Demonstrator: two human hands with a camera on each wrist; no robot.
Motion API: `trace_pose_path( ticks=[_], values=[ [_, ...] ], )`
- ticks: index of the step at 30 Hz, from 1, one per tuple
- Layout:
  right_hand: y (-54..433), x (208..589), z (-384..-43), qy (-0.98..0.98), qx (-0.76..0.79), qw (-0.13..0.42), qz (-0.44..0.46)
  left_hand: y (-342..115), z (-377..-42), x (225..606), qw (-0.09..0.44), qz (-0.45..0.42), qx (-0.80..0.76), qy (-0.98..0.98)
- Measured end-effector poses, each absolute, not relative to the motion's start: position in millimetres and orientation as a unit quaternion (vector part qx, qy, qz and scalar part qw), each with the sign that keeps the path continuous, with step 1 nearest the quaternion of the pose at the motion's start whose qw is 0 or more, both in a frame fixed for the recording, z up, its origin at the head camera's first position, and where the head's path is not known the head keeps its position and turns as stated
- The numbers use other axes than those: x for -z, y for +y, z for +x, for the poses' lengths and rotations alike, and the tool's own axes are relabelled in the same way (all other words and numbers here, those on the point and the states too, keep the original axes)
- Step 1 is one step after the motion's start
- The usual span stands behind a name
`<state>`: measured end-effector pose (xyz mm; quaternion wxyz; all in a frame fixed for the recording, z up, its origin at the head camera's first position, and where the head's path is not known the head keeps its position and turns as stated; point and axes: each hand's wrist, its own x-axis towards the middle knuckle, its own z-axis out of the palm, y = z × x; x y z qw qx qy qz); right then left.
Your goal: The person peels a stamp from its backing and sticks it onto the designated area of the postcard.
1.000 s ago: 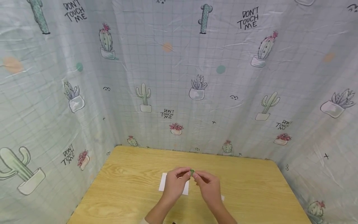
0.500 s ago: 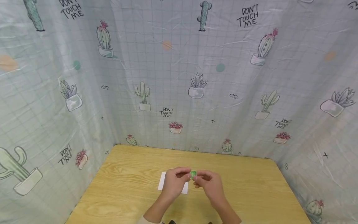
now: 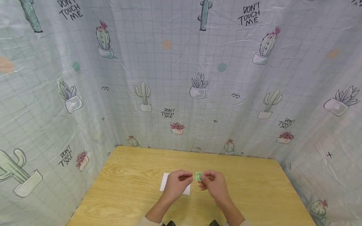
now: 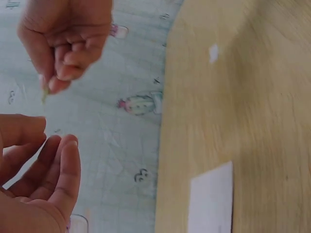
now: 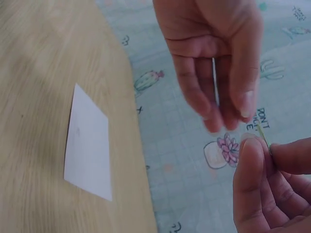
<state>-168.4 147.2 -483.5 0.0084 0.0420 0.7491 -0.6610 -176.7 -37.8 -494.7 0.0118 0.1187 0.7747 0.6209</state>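
My right hand (image 3: 217,185) pinches a small green square (image 3: 199,176) with a pale border between thumb and fingers. It looks like a sticker or tiny card, its green face turned to the head camera. In the right wrist view the square (image 5: 262,131) appears edge-on as a thin sliver. My left hand (image 3: 176,185) hovers just left of it, fingers loosely bent, holding nothing. A narrow gap parts the left fingertips from the square. Both hands are above the table (image 3: 135,185). The left hand partly covers a white card (image 3: 164,183) in the head view.
In the left wrist view a small white scrap (image 4: 214,53) lies on the wood, apart from the white card (image 4: 211,204). A cactus-print curtain (image 3: 181,78) surrounds the table's back and sides.
The green square has turned from nearly edge-on to face the head camera. It has left the left fingertips, and the right hand has drawn it slightly to the right.
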Motion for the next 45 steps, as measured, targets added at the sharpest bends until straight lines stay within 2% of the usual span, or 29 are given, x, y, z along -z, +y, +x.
trace_pose_path(
  ticks=[5, 14, 25, 33, 45],
  values=[
    [151.1, 488.1, -169.5, 0.746, 0.663, 0.004, 0.060, -45.2, -181.6, 511.9, -0.019, 0.152, -0.528, 0.835],
    [157.1, 496.7, -169.5, 0.743, 0.663, 0.005, 0.088, -61.0, -190.0, 544.9, -0.087, 0.139, -0.401, 0.901],
    [159.9, 504.3, -170.3, 0.749, 0.655, 0.007, 0.097, -90.9, -199.5, 576.6, -0.067, 0.157, -0.319, 0.932],
    [159.0, 510.0, -172.9, 0.752, 0.652, 0.014, 0.100, -113.8, -204.9, 597.0, -0.035, 0.140, -0.277, 0.950],
    [155.2, 520.9, -180.8, 0.758, 0.645, 0.021, 0.092, -126.9, -206.4, 602.9, 0.021, 0.129, -0.223, 0.966]
  ],
)
